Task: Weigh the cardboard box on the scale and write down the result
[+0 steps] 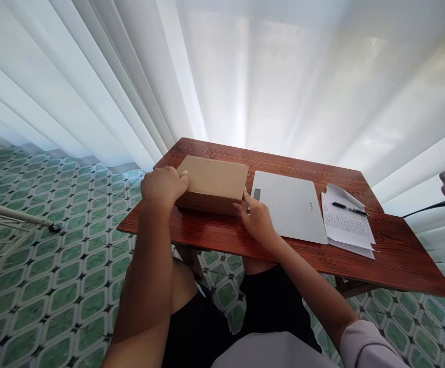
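A brown cardboard box (217,176) with its lid down rests on the left part of the wooden table. My left hand (163,185) grips the box's left side, the thumb lying on the top edge and the other fingers hidden behind it. At the box's front right corner, my right hand (258,214) holds on with thumb and fingers on either side of the corner. Just right of the box lies a closed silver laptop (289,207), close to my right hand.
The reddish wooden table (222,240) has its front edge above my knees. Right of the laptop are several written paper sheets (347,225) with a black pen (350,208) on top. White curtains (222,76) hang behind. A metal rack (15,217) stands at left on the tiled floor.
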Tool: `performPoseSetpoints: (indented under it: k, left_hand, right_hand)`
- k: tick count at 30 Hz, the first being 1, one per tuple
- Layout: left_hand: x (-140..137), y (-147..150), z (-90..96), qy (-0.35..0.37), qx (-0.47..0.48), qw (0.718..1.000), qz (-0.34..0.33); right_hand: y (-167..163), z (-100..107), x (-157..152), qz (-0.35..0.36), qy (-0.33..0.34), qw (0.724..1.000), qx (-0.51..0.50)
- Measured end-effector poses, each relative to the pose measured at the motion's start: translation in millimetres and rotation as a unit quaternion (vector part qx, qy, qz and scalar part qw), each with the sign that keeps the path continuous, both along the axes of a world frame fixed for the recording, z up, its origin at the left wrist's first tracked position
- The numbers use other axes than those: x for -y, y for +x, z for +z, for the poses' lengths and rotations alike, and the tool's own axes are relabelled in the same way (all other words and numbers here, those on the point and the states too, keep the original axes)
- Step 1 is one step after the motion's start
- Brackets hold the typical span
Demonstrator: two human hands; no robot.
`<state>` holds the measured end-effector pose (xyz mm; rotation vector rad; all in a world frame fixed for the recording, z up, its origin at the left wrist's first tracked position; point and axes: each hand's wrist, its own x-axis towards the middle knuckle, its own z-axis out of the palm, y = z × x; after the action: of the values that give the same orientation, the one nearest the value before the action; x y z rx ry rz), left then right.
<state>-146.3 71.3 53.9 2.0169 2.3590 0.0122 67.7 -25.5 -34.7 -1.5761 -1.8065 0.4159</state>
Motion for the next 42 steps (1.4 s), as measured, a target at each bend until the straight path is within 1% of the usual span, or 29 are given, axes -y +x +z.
performPoseSetpoints:
  k: [2,4,5,7,9,10,11,13,15,17,19,21,23,25,28,31,34,36,39,42]
  left_hand:
    - [5,5,4.3,0.003,-0.004,1.000,0.014]
    - [12,11,8.8,0.036,-0.006,0.999,0.014]
    - [17,15,11.2,0.068,-0.007,0.998,0.005]
    - [28,24,15.7,0.159,-0.004,0.987,-0.029]
    - [40,36,19.7,0.248,0.009,0.966,-0.078]
    - [46,44,21.2,0.278,0.018,0.955,-0.104]
    - [53,52,22.0,0.300,0.026,0.945,-0.132]
    - [66,72,20.8,0.321,0.034,0.924,-0.207]
    - [81,93,14.8,0.340,0.035,0.898,-0.278]
    - [98,114,3.7,0.367,0.034,0.860,-0.353]
    - [117,133,-11.3,0.386,0.033,0.814,-0.433]
    - [136,150,-28.4,0.384,0.032,0.776,-0.500]
    - [155,163,-45.7,0.346,0.029,0.747,-0.567]
    - [171,172,-61.6,0.312,0.037,0.719,-0.620]
    - [189,180,-81.5,0.265,0.036,0.687,-0.675]
    - [202,185,-95.7,0.227,0.023,0.659,-0.716]
    - [208,190,-102.4,0.210,0.010,0.626,-0.750]
    - [207,197,-102.0,0.206,-0.001,0.614,-0.762]
    - [199,215,-96.7,0.219,-0.011,0.611,-0.761]
    - [190,247,-92.8,0.245,-0.016,0.609,-0.754]
  right_hand:
    - [4,1,2,0.010,-0.007,1.000,0.006]
    - [9,2,5,0.016,-0.014,1.000,0.010]
    - [13,3,7,0.016,-0.018,1.000,0.010]
    - [22,6,12,0.013,-0.018,1.000,0.008]
    - [34,10,19,0.014,-0.007,1.000,0.004]
    - [41,13,23,0.013,0.001,1.000,-0.001]
    - [49,15,27,0.011,0.009,1.000,-0.004]
    - [68,20,35,-0.009,0.024,1.000,0.003]
    - [92,24,41,-0.040,0.041,0.998,0.041]
    - [119,27,48,-0.085,0.054,0.990,0.096]
    - [151,29,53,-0.140,0.061,0.978,0.142]
    - [186,27,57,-0.177,0.066,0.964,0.185]
    - [222,23,62,-0.208,0.063,0.948,0.231]
    - [258,15,66,-0.224,0.056,0.931,0.282]
    - [301,-1,73,-0.239,0.048,0.909,0.339]
    - [331,-17,79,-0.234,0.016,0.904,0.356]
    - [349,-30,85,-0.226,-0.012,0.904,0.364]
    - [357,-37,87,-0.221,-0.019,0.902,0.371]
    - [365,-44,87,-0.221,-0.023,0.901,0.373]
    - [369,-49,85,-0.209,-0.034,0.905,0.370]
